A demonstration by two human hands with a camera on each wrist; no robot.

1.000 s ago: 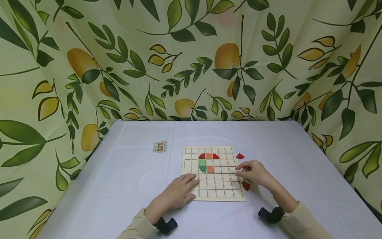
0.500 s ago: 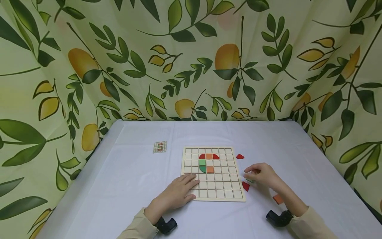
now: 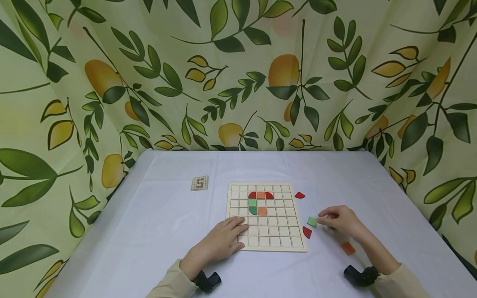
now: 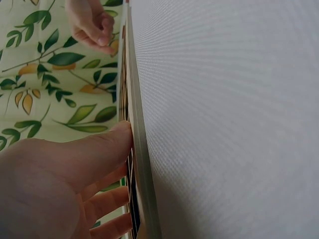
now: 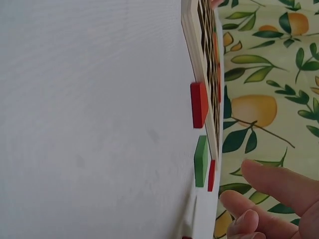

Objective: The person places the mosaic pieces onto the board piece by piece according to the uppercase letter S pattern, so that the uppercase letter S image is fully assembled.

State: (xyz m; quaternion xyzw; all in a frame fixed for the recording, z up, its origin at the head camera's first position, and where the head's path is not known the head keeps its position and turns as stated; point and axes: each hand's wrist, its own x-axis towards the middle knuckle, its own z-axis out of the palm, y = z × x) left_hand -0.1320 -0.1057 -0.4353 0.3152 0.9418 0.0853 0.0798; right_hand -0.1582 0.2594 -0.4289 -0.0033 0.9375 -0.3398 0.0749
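Observation:
My left hand (image 3: 221,238) rests on the lower left part of a wooden grid board (image 3: 275,231), fingers spread over its cells; the left wrist view shows its thumb at the board's edge. On the board lie red quarter-round tiles, orange square tiles (image 3: 262,211), a light green square tile (image 3: 252,202) and a dark green quarter-round tile (image 3: 253,210). My right hand (image 3: 340,221) hovers to the right of a loose green square tile (image 3: 311,222), with bent fingers. In the right wrist view its thumb and fingers are apart, nothing between them, and the green tile (image 5: 201,162) lies beyond.
Two loose red quarter-round tiles lie right of the board, one near its upper corner (image 3: 299,195) and another red tile (image 3: 307,232) lower down. An orange square tile (image 3: 348,248) lies below my right forearm. A small patterned card (image 3: 199,183) lies left of the board.
My right hand has moved right, away from the board's edge. The loose green and orange square tiles have come into view from under the hand and forearm. My left hand stays put.

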